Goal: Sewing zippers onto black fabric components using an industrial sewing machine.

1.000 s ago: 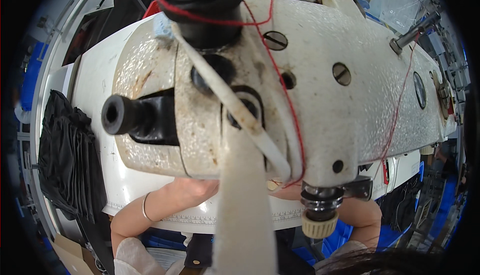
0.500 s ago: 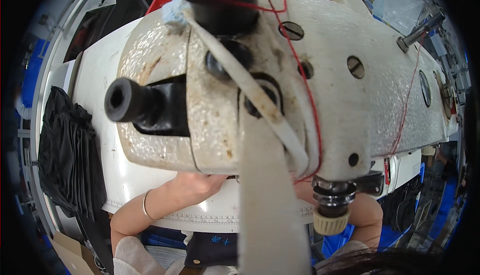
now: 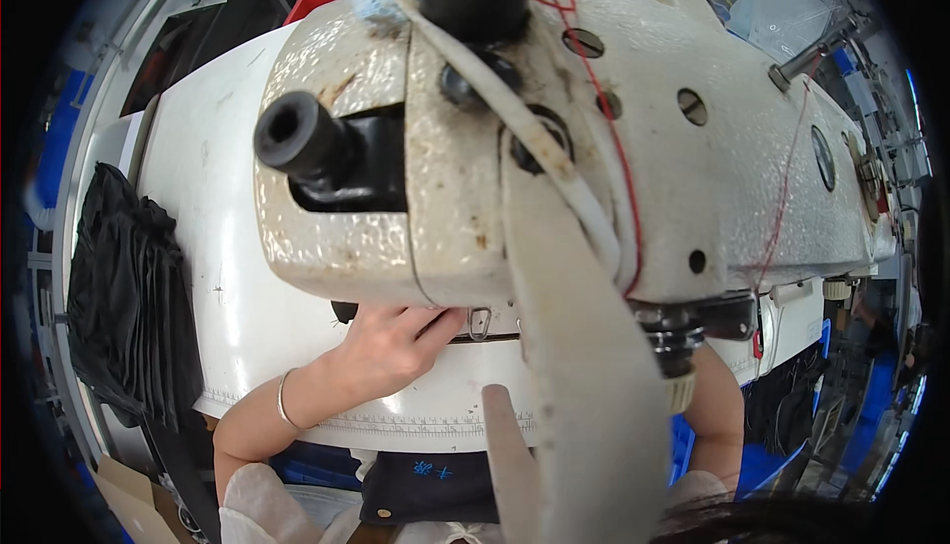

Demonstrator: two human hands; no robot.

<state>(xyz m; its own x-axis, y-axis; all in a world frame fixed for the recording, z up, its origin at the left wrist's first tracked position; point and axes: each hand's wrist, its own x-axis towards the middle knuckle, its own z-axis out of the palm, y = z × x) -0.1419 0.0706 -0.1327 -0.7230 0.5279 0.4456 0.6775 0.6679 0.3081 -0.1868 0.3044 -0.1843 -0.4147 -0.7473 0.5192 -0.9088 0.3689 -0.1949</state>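
A worn white sewing machine head (image 3: pixel 336 247) fills the middle and hides much of the work space. My left hand (image 3: pixel 396 346), with a bracelet on its wrist, sits beneath the machine's lower edge, fingers curled. What they pinch, if anything, is hidden. Beside the fingertips a small metal loop (image 3: pixel 479 323) shows above a dark slit in the white table (image 3: pixel 396 410). My right forearm (image 3: pixel 716 425) rises behind a tension knob (image 3: pixel 678 386); the hand is hidden by the machine and a blurred pale strap (image 3: pixel 594 396). Red thread (image 3: pixel 618 163) runs over the machine.
Pleated black fabric (image 3: pixel 124 297) hangs at the table's left side. A printed ruler strip (image 3: pixel 396 429) follows the near edge. An open cardboard box (image 3: pixel 139 499) stands at lower left. A pale round-ended strip (image 3: pixel 505 445) crosses the near edge. Black material (image 3: pixel 782 406) lies at right.
The view has shifted, so the machine sits higher and further right. More of my left hand shows now. The pale strap has swung right, a second strip has appeared, and my right hand is now hidden.
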